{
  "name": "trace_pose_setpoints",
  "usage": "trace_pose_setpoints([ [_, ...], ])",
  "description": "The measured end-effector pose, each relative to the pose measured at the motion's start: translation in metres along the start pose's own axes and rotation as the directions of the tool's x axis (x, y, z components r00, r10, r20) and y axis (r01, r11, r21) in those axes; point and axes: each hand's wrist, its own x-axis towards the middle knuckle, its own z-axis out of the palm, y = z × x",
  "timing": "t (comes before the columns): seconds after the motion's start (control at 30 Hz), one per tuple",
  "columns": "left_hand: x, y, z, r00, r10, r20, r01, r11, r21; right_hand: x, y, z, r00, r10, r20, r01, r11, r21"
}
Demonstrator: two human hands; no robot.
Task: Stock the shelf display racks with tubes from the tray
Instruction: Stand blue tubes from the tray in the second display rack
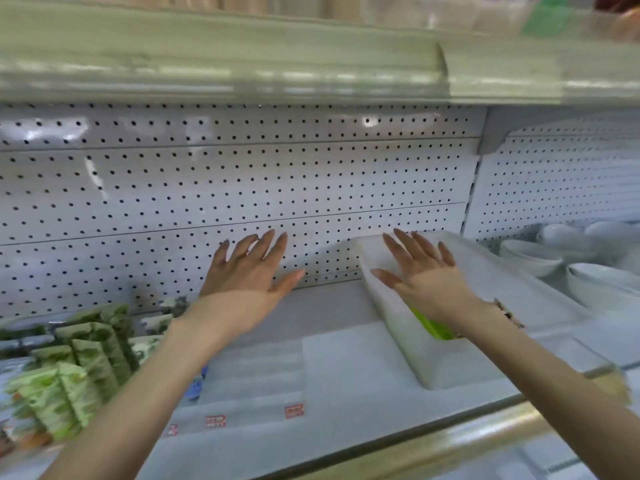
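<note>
A translucent white tray (408,337) sits on the shelf at centre right, and something bright green (433,325) shows inside it under my wrist; I cannot tell if it is a tube. My right hand (420,271) hovers over the tray with fingers spread and holds nothing. My left hand (252,268) is stretched out with straight, spread fingers in front of the pegboard back wall, above the shelf, and is empty too. Clear display racks (256,379) stand on the shelf between my forearms. The picture is blurred.
Green and white packets (76,368) fill the shelf at the left. White bowls (561,258) are stacked at the right. A white pegboard (242,188) backs the shelf, and another shelf (242,74) hangs overhead. Red price tags (294,411) mark the front edge.
</note>
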Motion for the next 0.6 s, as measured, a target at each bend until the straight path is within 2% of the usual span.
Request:
trace_pose_setpoints([
  [0.27,0.039,0.058,0.020,1.000,-0.026,-0.012,0.025,0.999,-0.038,0.019,0.075,0.006,0.999,-0.009,0.042,0.008,1.000,0.029],
  [0.43,0.053,0.090,0.030,0.998,-0.060,0.017,0.061,0.996,-0.070,0.038,0.110,0.014,0.990,-0.033,0.137,0.028,0.999,0.037],
  [0.6,0.065,0.116,0.038,0.997,-0.079,0.021,0.081,0.987,-0.137,0.073,0.117,0.019,0.945,-0.156,0.287,0.085,0.966,0.245],
])
